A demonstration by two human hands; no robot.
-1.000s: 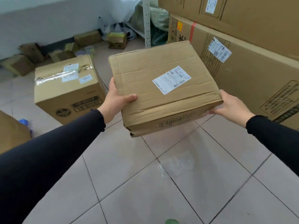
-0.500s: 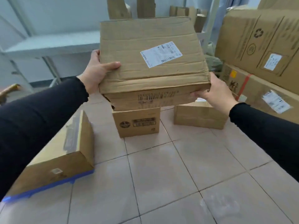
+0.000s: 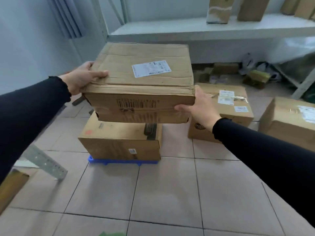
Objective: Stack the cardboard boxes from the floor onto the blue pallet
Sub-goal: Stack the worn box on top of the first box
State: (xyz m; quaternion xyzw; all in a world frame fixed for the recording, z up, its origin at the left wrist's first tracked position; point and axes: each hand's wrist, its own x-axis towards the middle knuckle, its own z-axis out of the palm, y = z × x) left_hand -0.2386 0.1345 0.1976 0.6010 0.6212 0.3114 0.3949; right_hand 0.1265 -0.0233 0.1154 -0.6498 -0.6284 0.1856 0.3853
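Observation:
I hold a worn cardboard box (image 3: 141,79) with a white shipping label on top, lifted in the air. My left hand (image 3: 83,78) grips its left edge, thumb over the top. My right hand (image 3: 199,106) clasps its right front corner. Directly below it a larger cardboard box (image 3: 119,142) sits on the blue pallet (image 3: 119,161), of which only the front rim shows. The held box hangs just above that box; whether they touch is hidden.
Two more cardboard boxes stand on the tiled floor to the right, one taped (image 3: 228,106) and one at the frame edge (image 3: 289,120). A white shelf (image 3: 204,29) runs along the back wall. A metal bracket (image 3: 46,162) lies at the left. Small boxes litter the far corner.
I have turned left while carrying the box. The pallet with its box, earlier at the lower left, now lies straight ahead under the held box. Both hands kept their grip.

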